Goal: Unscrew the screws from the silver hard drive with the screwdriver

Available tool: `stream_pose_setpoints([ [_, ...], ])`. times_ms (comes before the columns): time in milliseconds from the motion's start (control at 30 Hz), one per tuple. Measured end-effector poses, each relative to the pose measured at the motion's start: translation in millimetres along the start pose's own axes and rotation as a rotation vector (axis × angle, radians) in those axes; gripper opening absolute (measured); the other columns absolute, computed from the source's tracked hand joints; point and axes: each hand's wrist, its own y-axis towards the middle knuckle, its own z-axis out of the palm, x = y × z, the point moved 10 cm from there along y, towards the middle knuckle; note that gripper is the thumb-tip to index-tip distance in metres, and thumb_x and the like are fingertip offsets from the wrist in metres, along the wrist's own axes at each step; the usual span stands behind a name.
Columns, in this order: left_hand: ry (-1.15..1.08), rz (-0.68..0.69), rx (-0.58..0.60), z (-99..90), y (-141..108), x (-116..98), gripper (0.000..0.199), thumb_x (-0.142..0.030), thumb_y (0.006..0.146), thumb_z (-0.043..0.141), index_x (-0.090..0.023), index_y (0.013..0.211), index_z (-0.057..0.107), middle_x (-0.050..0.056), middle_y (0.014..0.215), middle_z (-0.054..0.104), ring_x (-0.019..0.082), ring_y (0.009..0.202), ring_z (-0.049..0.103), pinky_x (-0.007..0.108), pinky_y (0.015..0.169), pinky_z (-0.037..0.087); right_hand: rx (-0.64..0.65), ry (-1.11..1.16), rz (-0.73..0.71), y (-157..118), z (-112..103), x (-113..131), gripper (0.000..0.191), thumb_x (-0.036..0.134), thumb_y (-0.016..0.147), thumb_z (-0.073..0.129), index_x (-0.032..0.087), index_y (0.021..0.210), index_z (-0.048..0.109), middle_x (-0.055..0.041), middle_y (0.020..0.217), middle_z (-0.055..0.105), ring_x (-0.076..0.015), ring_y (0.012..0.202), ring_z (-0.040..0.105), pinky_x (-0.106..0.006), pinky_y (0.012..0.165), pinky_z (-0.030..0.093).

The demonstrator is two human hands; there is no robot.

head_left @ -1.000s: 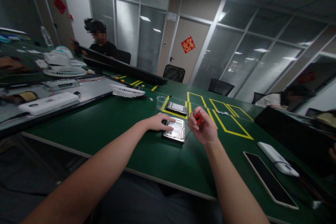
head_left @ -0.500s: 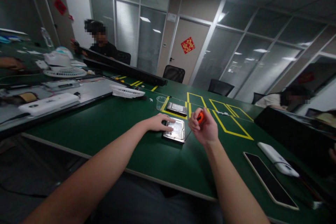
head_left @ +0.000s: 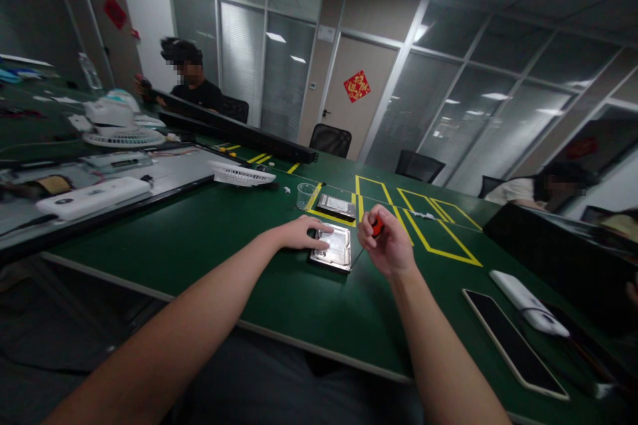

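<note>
A silver hard drive (head_left: 339, 249) lies on the green table in front of me. My left hand (head_left: 303, 234) rests on its left part with the fingers spread, pressing on the top. Closed around the orange-and-black handle of a screwdriver (head_left: 377, 226) is my right hand (head_left: 386, 242). The thin shaft slants down to the drive's right edge; whether its tip sits in a screw is too small to tell. Just behind is a second hard drive (head_left: 336, 206) inside a yellow taped frame, and a clear plastic cup (head_left: 306, 196) stands at its left.
A phone (head_left: 513, 342) and a white power bank (head_left: 528, 302) lie at the right. On the left are a white fan (head_left: 122, 136), a white grille (head_left: 242, 174) and a large panel (head_left: 184, 166) bearing a white device (head_left: 94, 198). Co-workers sit across the table and at the right.
My right hand has turned slightly on the screwdriver handle, with its fingers shifting. The left hand and the drive stay in place. Another person's hand at the far left has left the view.
</note>
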Motion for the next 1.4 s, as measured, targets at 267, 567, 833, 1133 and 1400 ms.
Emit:
stream_pose_setpoints([
  [267,-0.004,-0.009,0.008,-0.8,-1.7,-1.8,0.074,-0.072,0.079,0.067,-0.037,0.144,0.056,0.007,0.157,0.043,0.036,0.146,0.035,0.048,0.119,0.028,0.011,0.015,0.010,0.4,1.8,0.8,0.024,0.029,0.098,0.047,0.020,0.077,0.054,0.0041,0.059,0.048,-0.0058,0.040,0.029,-0.020,0.042,0.021],
  [567,0.004,0.019,-0.009,-0.3,-0.3,-2.8,0.072,-0.070,0.080,0.067,-0.037,0.143,0.057,0.007,0.156,0.045,0.035,0.144,0.037,0.046,0.119,0.028,0.009,0.083,0.051,1.9,-1.5,-3.2,0.038,0.038,0.099,0.039,0.019,0.074,0.061,0.0031,0.055,0.042,-0.0067,0.041,0.027,-0.020,0.042,0.022],
  [833,-0.009,-0.015,0.014,-0.1,-1.3,0.1,0.076,-0.074,0.078,0.066,-0.038,0.144,0.055,0.007,0.158,0.042,0.035,0.146,0.034,0.048,0.119,0.028,0.018,0.069,0.041,1.5,1.0,-1.3,0.028,0.032,0.095,0.047,0.019,0.072,0.056,0.0027,0.059,0.045,-0.0070,0.043,0.033,-0.020,0.043,0.026],
  [1133,-0.004,-0.006,0.008,-0.3,-0.8,-0.6,0.075,-0.073,0.078,0.066,-0.038,0.144,0.055,0.007,0.157,0.042,0.036,0.146,0.034,0.049,0.119,0.027,-0.015,-0.014,0.027,0.1,-0.1,-0.6,0.025,0.039,0.093,0.055,0.021,0.075,0.052,0.0045,0.057,0.049,-0.0057,0.039,0.032,-0.018,0.040,0.025],
  [1400,-0.004,-0.005,0.006,0.1,-0.9,-0.4,0.074,-0.072,0.079,0.067,-0.038,0.143,0.056,0.006,0.157,0.043,0.035,0.146,0.034,0.047,0.119,0.027,-0.023,-0.001,0.038,0.4,-0.9,-1.1,0.024,0.036,0.095,0.053,0.020,0.078,0.058,0.0053,0.053,0.044,-0.0058,0.040,0.028,-0.018,0.040,0.023],
])
